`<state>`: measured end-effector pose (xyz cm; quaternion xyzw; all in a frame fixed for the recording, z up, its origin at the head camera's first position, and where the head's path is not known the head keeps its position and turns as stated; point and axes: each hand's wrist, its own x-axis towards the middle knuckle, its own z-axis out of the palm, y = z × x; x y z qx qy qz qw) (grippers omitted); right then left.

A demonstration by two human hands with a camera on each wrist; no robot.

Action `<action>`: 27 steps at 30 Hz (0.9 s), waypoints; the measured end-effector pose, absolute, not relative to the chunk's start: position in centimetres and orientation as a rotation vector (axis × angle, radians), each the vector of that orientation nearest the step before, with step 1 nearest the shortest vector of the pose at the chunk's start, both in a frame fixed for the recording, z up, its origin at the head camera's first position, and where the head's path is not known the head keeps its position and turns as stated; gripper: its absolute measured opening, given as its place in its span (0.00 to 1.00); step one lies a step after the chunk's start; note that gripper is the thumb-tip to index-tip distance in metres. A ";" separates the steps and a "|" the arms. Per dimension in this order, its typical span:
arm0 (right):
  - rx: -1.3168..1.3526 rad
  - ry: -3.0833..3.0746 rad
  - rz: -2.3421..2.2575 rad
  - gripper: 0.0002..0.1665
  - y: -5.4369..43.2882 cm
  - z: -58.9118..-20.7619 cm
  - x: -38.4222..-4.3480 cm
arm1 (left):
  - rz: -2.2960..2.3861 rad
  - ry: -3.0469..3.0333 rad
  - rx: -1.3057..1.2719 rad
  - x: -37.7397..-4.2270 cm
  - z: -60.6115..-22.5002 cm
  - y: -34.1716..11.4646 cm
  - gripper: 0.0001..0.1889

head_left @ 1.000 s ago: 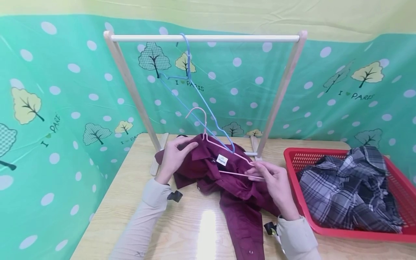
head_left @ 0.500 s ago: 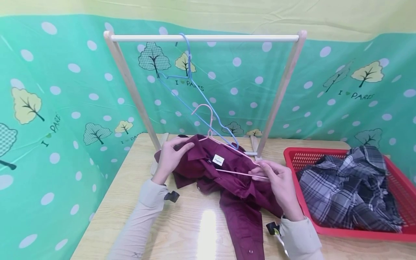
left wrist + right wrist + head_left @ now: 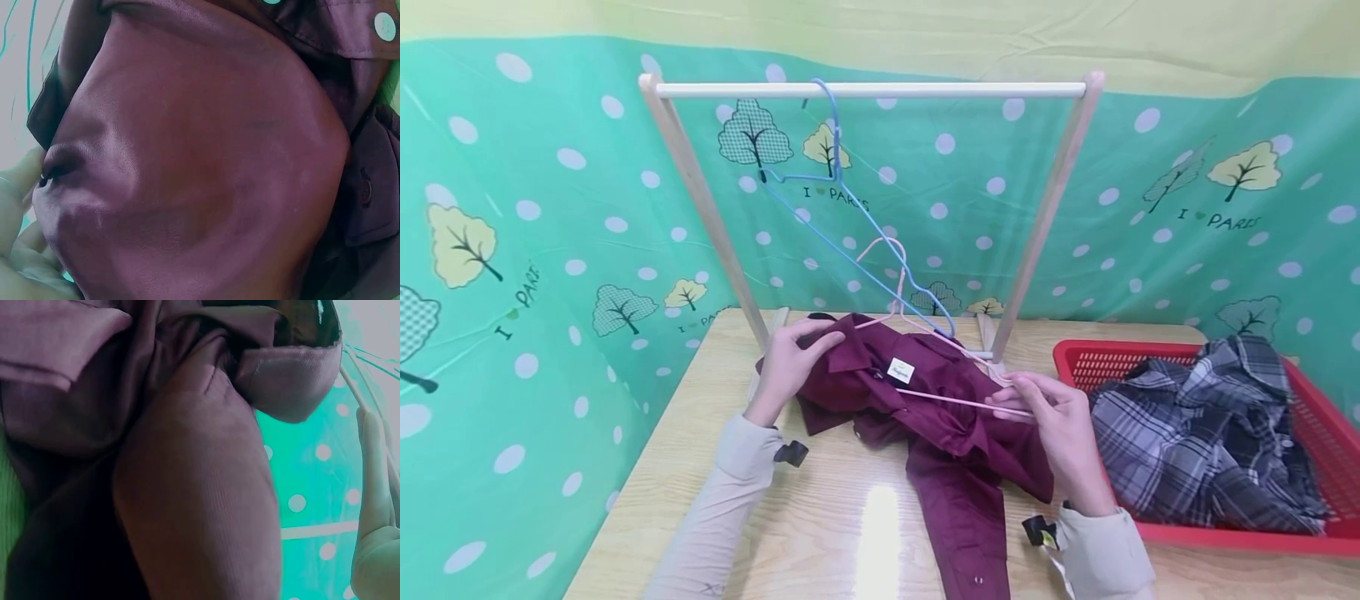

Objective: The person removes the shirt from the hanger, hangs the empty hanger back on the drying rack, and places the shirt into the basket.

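In the head view, your left hand (image 3: 788, 365) pinches the shirt (image 3: 957, 500) just beside its collar, thumb and fingers clamped on the dark red cloth. Your right hand (image 3: 1062, 429) grips one end of the pink hanger (image 3: 958, 402), its lower bar and sloping shoulder meeting at your fingers. The hanger's other shoulder slopes into the collar near your left hand, and its hook rises above the shirt. The shirt lies rumpled on the table (image 3: 677, 475) in front of the rack (image 3: 955, 89), label (image 3: 901, 371) showing inside the neck, one sleeve trailing toward you. A blue hanger (image 3: 837, 142) hangs from the rack; its low end overlaps the pink one, and you can't tell whether they touch. Right of your right hand, the red basket (image 3: 1240, 542) holds a plaid shirt (image 3: 1180, 442).

In the left wrist view, the shirt fills most of the frame, your thumb and fingers at its left edge.

In the right wrist view, your fingers hold the hanger at the right edge, apart from the cloth.
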<state>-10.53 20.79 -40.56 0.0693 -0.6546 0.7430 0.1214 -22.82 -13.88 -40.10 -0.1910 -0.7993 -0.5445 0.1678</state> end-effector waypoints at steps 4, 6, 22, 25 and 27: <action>0.171 -1.932 2.166 0.23 21.1 -40.3 -10.4 | -1.537 -2.284 -0.534 -22.9 -40.3 -14.2 0.13; 0.167 -1.940 2.171 0.24 21.2 -40.2 -10.3 | -1.521 -2.290 -0.521 -22.9 -40.3 -14.3 0.13; 0.069 -1.926 2.149 0.24 21.6 -39.3 -9.8 | -1.431 -2.322 -0.444 -23.1 -41.4 -15.6 0.13; 0.043 -1.919 2.149 0.23 21.7 -39.1 -9.7 | -1.435 -2.317 -0.445 -23.1 -41.6 -15.8 0.13; 0.040 -1.918 2.145 0.23 21.8 -38.9 -9.6 | -1.444 -2.314 -0.448 -23.1 -41.7 -15.9 0.13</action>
